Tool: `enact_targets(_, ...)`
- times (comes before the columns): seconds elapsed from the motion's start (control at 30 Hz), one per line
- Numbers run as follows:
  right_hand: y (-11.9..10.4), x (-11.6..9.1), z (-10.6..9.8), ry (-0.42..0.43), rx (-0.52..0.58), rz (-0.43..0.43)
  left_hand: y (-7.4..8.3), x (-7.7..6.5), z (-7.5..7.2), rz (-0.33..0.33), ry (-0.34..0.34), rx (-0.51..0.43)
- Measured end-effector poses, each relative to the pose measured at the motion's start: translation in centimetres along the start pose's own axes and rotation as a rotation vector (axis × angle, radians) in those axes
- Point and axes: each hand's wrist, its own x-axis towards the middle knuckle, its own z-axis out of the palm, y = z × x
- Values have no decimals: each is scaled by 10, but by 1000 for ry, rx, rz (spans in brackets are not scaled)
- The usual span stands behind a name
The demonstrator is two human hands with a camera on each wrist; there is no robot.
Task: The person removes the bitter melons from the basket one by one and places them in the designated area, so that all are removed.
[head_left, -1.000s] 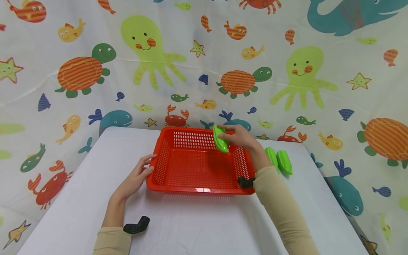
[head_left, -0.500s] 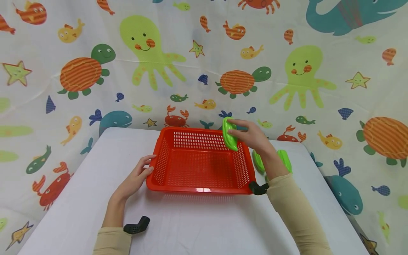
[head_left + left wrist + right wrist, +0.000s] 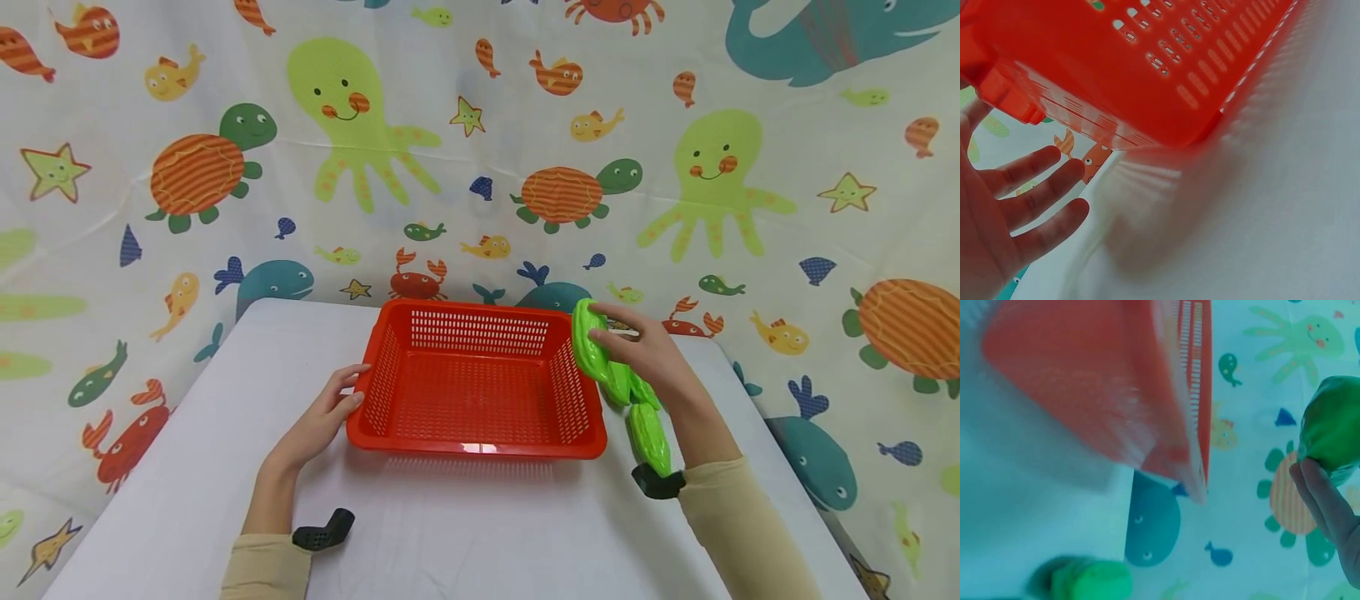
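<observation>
In the head view my right hand (image 3: 641,346) pinches a shiny, bright green oblong object (image 3: 591,346) between thumb and fingers, at the right rim of a red plastic basket (image 3: 480,448). The object's kind is unclear; the right wrist view shows its glossy green end (image 3: 1335,422) above the fingers. Other green oblong objects (image 3: 649,437) like it lie right of the basket, partly hidden behind my hand and the held one. My left hand (image 3: 322,417) touches the basket's left rim; the left wrist view shows several fingers (image 3: 1041,194) fairly straight and spread beside the basket's wall.
A white-covered table (image 3: 465,533) carries the basket, which has slotted sides and nothing visible inside. Behind it hangs a curtain (image 3: 450,150) printed with sea animals. Black wrist devices (image 3: 324,531) sit at both sleeves.
My right hand has carried the green object rightward, from over the basket to its right rim. More green objects on the table have come into sight. The left hand stays put.
</observation>
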Motion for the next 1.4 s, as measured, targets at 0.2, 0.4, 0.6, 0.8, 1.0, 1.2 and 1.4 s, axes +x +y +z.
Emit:
enact_targets(0.2,17,-19,-13,1,-75,31,1,1,0,8,-4,8)
enact_targets(0.4,38,-38,-30,35,-134,22,1,3,0,4,-3,19)
enact_targets(0.6,67,-55,-48,44,-115,66,2,4,2,6,2,16)
enact_targets(0.8,91,-72,-63,37,-104,88,2,4,2,9,14,16)
enact_targets(1.0,114,-82,-74,21,-111,166,2,3,0,8,25,17)
enact_targets(1.2,137,-83,-78,-9,-93,230,3,1,-4,-27,28,22)
enact_targets(1.4,154,-85,-76,-61,-86,249,5,2,-9,-37,5,27)
